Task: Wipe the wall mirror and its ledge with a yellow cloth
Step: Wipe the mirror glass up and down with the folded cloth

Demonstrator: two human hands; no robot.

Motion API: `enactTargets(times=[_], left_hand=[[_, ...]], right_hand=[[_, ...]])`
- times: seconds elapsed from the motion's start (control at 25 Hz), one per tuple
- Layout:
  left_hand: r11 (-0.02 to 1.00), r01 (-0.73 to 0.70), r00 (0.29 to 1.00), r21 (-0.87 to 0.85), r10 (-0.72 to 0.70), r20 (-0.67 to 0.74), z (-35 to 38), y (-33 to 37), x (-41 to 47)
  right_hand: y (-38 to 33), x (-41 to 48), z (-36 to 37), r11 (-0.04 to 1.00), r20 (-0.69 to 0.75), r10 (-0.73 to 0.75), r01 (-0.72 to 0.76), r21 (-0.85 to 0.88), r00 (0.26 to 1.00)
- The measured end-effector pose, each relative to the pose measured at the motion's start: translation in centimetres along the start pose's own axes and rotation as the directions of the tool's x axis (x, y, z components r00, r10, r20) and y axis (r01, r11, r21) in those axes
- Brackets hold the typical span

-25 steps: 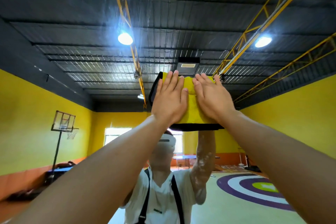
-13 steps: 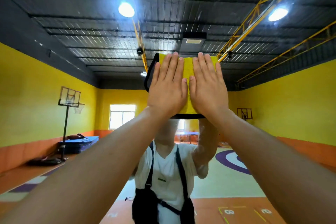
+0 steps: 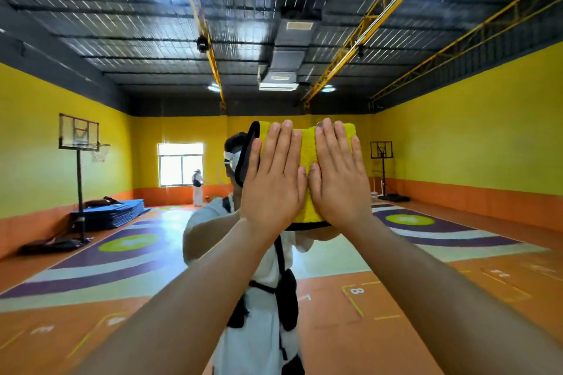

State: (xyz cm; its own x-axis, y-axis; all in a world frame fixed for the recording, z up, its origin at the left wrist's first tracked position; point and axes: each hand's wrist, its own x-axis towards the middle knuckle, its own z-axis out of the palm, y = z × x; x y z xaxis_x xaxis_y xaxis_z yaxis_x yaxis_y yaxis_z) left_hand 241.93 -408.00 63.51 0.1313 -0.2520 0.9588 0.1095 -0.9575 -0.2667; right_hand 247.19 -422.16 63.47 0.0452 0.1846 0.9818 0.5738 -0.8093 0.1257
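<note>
Left hand and right hand flat, fingers spread wide, side by side, pushing yellow cloth onto wall mirror near middle. Not gripping, just pressing. Flat palms likely rub more glass. Ledge not seen.

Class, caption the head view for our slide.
Both hands press a yellow cloth flat against the wall mirror.

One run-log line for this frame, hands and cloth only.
left hand: flat on yellow cloth | right hand: flat on cloth | cloth: pressed to mirror | ledge: not visible
</note>
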Motion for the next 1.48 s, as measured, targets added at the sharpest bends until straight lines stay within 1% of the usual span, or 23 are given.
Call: enactTargets(times=[0.16,0.28,0.44,0.68,0.88,1.04,1.24,1.36,1.48], left_hand=[[1.000,-0.013,0.999,0.001,0.013,0.030,-0.1,1.1,-4.6],[1.000,-0.009,0.997,-0.029,0.012,0.081,-0.5,2.3,-8.7],[1.000,0.012,0.988,-0.013,-0.010,0.157,-0.4,4.4,-15.2],[0.997,0.070,0.968,-0.030,-0.061,0.242,-0.6,6.6,-23.1],[0.997,0.070,0.952,-0.031,-0.058,0.301,-0.4,7.8,-28.3],[0.999,0.034,0.951,-0.026,-0.024,0.309,-0.1,9.3,-34.1],[0.996,0.054,0.929,-0.067,-0.025,0.369,0.4,11.9,-44.7],[0.993,0.055,0.903,-0.108,-0.004,0.430,0.4,13.7,-52.4],[0.991,0.027,0.867,-0.133,0.043,0.496,0.0,15.1,-59.2]], right_hand=[[-0.7,-4.8,0.8,1.000,-0.003,-0.006,0.006,0.024,1.000],[-1.4,-9.2,1.1,0.998,0.034,-0.012,0.010,0.064,0.999],[-2.1,-15.8,1.6,0.995,0.070,-0.020,0.013,0.098,0.997],[-2.3,-23.2,2.3,0.987,0.183,-0.118,0.095,0.126,0.976],[-2.4,-28.6,2.9,0.968,0.168,-0.184,0.149,0.200,0.968],[-2.8,-34.9,3.3,0.953,0.201,-0.224,0.172,0.249,0.954],[-4.4,-45.2,4.4,0.943,0.249,-0.252,0.179,0.281,0.935],[-4.9,-52.7,4.9,0.927,0.313,-0.301,0.200,0.316,0.901],[-5.2,-59.9,5.2,0.924,0.362,-0.359,0.271,0.271,0.861]])
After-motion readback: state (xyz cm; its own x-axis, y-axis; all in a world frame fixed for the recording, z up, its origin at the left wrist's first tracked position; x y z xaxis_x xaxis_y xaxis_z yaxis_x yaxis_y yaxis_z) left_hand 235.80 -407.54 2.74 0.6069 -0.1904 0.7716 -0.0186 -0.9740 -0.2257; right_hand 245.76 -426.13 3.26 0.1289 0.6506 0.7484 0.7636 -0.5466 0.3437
